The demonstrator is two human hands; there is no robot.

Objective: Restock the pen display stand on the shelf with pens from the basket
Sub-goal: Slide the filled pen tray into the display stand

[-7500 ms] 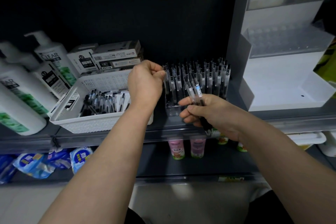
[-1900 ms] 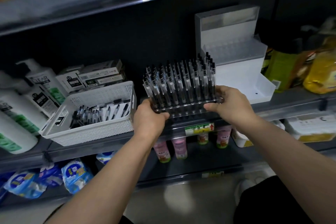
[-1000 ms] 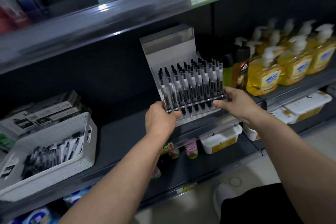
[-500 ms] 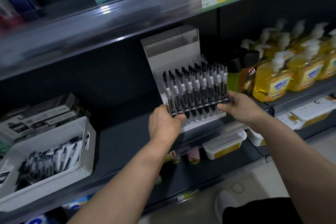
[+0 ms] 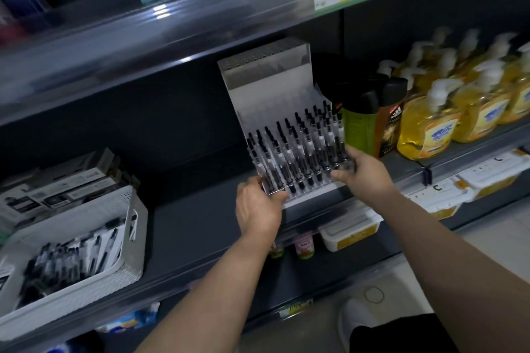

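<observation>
Both hands hold a clear plastic rack (image 5: 311, 180) packed with upright black-and-clear pens (image 5: 298, 149). The left hand (image 5: 258, 209) grips its near left corner, thumb on top. The right hand (image 5: 364, 172) curls its fingers round the right end. The rack is at the near lower step of the white stepped display stand (image 5: 266, 94) on the dark grey shelf (image 5: 195, 215); whether it rests there cannot be told. Well to the left on the same shelf, the white perforated plastic basket (image 5: 134, 226) holds loose pens lying flat. Yellow pump soap bottles (image 5: 427, 129) stand to the right.
</observation>
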